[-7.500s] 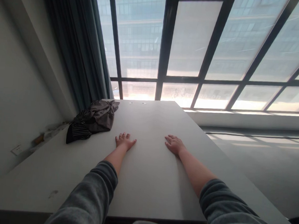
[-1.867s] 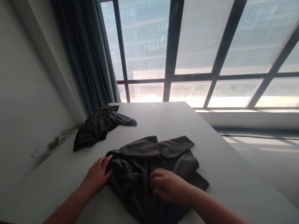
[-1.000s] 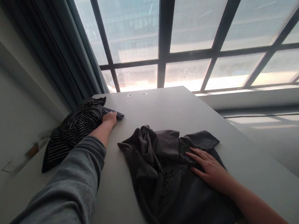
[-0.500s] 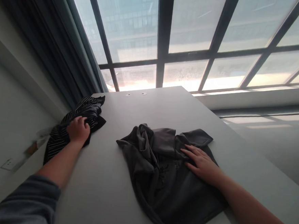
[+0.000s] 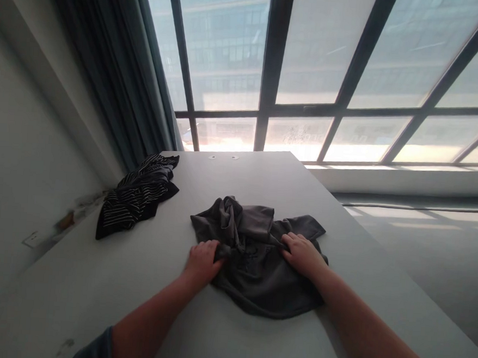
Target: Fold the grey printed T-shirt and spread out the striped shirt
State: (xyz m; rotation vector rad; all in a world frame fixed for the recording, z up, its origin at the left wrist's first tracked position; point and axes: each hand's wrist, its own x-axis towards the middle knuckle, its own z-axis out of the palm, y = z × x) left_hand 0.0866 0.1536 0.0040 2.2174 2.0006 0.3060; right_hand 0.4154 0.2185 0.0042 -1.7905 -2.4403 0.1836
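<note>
1. The fingers of the left hand [image 5: 201, 262] are curled over the near-left edge of a dark grey garment [image 5: 270, 287], with a fold of cloth gripped between them and the thumb.
2. The fingers of the right hand [image 5: 305, 257] are bent on the garment's right part, pinching a ridge of cloth against the thumb; the thumb's tip is partly lost in the dark fabric.
3. Between the two hands, the grey garment lies crumpled on the table. It has a bunched heap at its far left, a flap folded over at its far middle, a pointed corner stretching to the right, and a rounded edge toward the person. Dark marks [image 5: 252, 256] show on its front, too unclear to read.
4. The left forearm is bare up to a grey sleeve [image 5: 95, 349] at the bottom of the view; the right forearm is bare as far as it shows.
5. The white table [image 5: 144, 298] spreads around the garment. At its far left, well apart from both hands, lies a rumpled black garment with white stripes [image 5: 124, 209].
6. Two small pale discs [image 5: 212, 157] sit near the table's far edge.
7. Beyond stand a dark curtain [image 5: 107, 71] on the left and a large dark-framed window [image 5: 231, 53].
</note>
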